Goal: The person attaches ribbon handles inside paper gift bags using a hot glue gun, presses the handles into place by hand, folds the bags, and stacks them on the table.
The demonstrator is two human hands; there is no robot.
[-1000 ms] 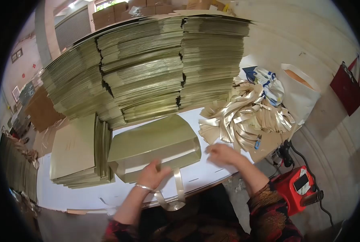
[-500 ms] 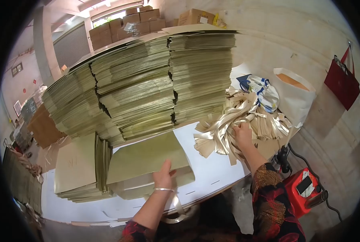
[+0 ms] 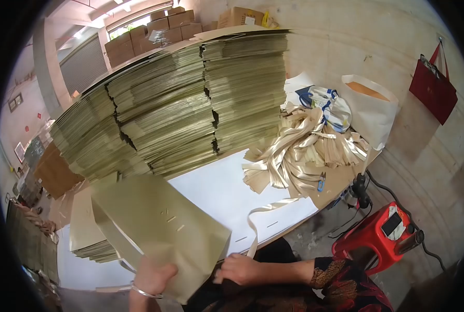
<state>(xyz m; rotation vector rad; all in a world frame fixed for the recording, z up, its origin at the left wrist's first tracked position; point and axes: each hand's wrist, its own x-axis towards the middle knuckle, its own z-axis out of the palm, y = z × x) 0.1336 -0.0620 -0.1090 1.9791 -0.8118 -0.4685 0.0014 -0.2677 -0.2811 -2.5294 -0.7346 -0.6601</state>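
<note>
An olive-green paper bag (image 3: 164, 218) is tilted near the table's front edge, with several short slits in its raised face. My left hand (image 3: 156, 275), with a bangle at the wrist, grips the bag's lower edge. Right of the bag, my right hand (image 3: 237, 269) is closed at the table edge, on one end of a shiny cream ribbon (image 3: 254, 229) that curves up onto the white sheet (image 3: 206, 174). A ribbon loop shows at the bag's left side. A pile of cream ribbons (image 3: 289, 151) lies at the back right.
Tall stacks of flat green bags (image 3: 164, 104) line the table's back. A smaller stack (image 3: 84, 223) sits at left. On the right are a white paper bag (image 3: 370, 114), a small blue lighter-like object (image 3: 321, 183), a red stool (image 3: 377, 239) with a phone, and black cables.
The bag has been turned and pulled toward me and left. My right hand has come from the ribbon pile to the front edge, bringing a ribbon.
</note>
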